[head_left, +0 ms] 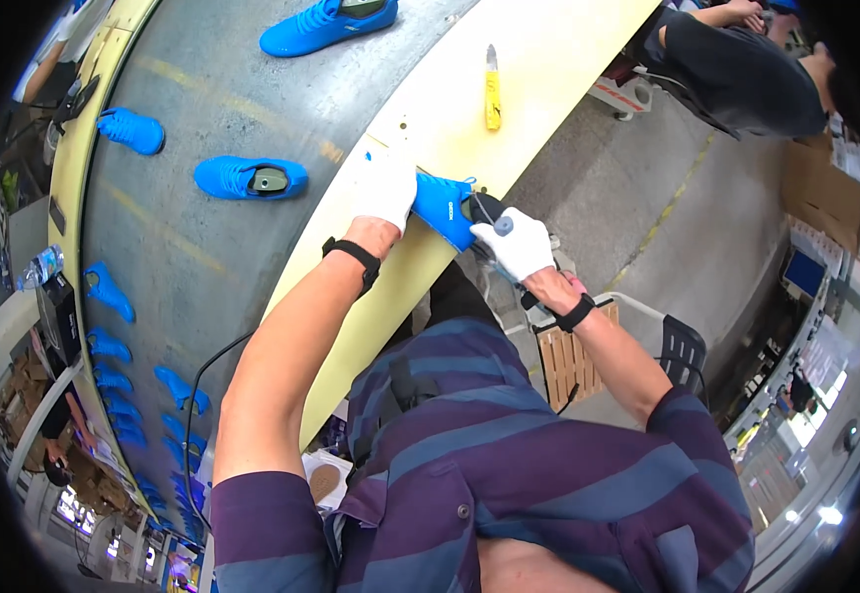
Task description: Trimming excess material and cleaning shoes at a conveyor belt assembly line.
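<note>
A blue shoe (443, 209) lies on the pale yellow work ledge, its opening toward my right hand. My left hand (386, 190), in a white glove, is closed on the toe end of the shoe. My right hand (521, 245), also gloved in white, is closed around a tool with a round grey-blue end (504, 226), at the shoe's opening. Next to the opening a dark, pointed piece (486, 210) shows; I cannot tell whether it is part of the tool or an insole. Farther along the ledge rests a yellow-handled knife (492, 99).
Left of the ledge runs a grey conveyor belt (232, 109) carrying several blue shoes, one blue shoe (250, 179) quite near. A black cable (193, 415) hangs over its edge. Another person (736, 74) works at the upper right. A slatted wooden piece (578, 351) is beside my right forearm.
</note>
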{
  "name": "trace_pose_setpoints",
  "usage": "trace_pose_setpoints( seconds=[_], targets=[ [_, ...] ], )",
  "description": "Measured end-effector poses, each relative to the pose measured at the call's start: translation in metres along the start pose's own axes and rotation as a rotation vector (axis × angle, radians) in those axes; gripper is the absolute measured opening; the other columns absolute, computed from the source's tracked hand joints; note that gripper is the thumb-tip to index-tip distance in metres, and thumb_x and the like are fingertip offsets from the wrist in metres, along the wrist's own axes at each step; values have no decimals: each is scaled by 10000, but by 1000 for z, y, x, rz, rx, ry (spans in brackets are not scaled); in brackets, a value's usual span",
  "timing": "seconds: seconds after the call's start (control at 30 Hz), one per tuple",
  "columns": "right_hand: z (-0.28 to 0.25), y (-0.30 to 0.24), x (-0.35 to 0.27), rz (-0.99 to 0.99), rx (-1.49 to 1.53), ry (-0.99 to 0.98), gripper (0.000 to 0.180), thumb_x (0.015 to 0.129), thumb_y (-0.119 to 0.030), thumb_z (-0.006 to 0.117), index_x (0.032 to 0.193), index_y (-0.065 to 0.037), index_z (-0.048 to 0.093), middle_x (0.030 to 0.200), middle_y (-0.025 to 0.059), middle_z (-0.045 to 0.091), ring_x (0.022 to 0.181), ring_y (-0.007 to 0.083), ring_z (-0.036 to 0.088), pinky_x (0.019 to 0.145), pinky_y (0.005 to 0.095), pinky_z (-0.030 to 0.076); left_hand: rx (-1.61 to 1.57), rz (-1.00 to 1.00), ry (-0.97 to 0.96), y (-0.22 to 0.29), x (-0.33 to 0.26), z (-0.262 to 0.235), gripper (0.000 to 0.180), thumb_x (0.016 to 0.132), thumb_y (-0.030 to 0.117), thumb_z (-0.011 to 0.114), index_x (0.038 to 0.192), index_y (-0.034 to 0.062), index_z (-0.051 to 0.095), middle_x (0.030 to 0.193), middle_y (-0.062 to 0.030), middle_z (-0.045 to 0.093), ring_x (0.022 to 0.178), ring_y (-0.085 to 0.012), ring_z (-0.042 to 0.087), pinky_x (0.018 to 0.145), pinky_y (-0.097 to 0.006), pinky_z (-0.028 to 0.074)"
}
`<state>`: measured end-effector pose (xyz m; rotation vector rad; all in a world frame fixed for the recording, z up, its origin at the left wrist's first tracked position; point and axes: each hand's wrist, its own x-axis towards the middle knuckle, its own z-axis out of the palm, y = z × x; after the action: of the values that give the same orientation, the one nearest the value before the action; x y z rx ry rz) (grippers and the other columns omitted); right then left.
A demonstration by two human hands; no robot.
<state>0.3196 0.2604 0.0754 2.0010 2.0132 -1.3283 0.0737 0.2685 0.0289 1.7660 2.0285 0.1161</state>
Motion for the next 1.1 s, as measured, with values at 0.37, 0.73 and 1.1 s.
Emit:
trace_pose_setpoints(
  seconds=[0.37,0.73,1.1],
  targets=[
    [-38,-34,96,-292,-100,97,382,944,-448,716,979,-71,763,830,167,714,777,337,701,723,425,560,-281,-73,91,-7,5,-13,387,979,157,520,1318,12,637,1278,-284,641,1239,-422,596,1081,-482,452],
    [-36,-93,183,-663,-236,162,457,947,-415,704,1051,30,677,881,256,703,772,422,683,707,489,543,-911,-766,-384,48,-74,32,918,888,663,728,1458,-32,542,1352,-224,654,1189,-344,662,1019,-489,532],
    [-15,36,49,212,323,-501,316,958,-8,546,1264,45,602,1025,236,743,785,304,770,634,377,611,-1412,-976,-234,79,-35,27,1032,855,708,731,1535,-22,468,1480,-197,592,1305,-375,602,1000,-588,536]
  ],
)
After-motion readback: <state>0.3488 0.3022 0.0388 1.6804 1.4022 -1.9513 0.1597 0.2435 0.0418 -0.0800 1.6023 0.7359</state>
